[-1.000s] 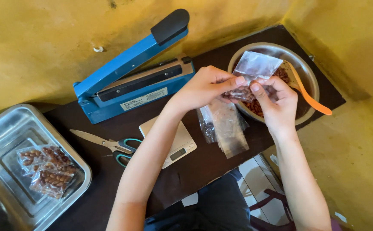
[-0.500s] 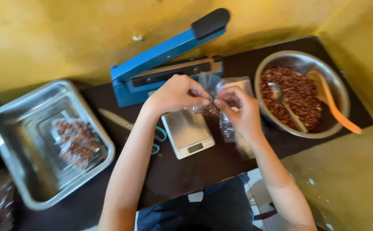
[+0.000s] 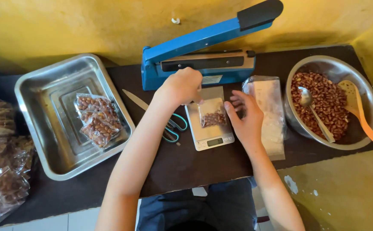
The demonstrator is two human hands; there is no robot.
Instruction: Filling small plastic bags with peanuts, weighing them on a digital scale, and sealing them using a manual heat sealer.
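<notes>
A small clear bag of peanuts (image 3: 212, 113) lies on a digital kitchen scale (image 3: 208, 126) at the middle of a dark table (image 3: 186, 164). The left hand (image 3: 182, 87) pinches the bag's top left edge between curled fingertips, while the right hand (image 3: 245, 115) hovers open just beside the bag's right edge, fingers (image 3: 237, 101) loosely spread and holding nothing. A blue heat sealer (image 3: 203, 55) stands behind the scale, its arm raised. To the right, a metal bowl (image 3: 368, 92) holds peanuts, a metal spoon (image 3: 315, 113) and an orange spatula (image 3: 360, 113); to the left, a steel tray (image 3: 41, 98) holds filled bags (image 3: 95, 119).
</notes>
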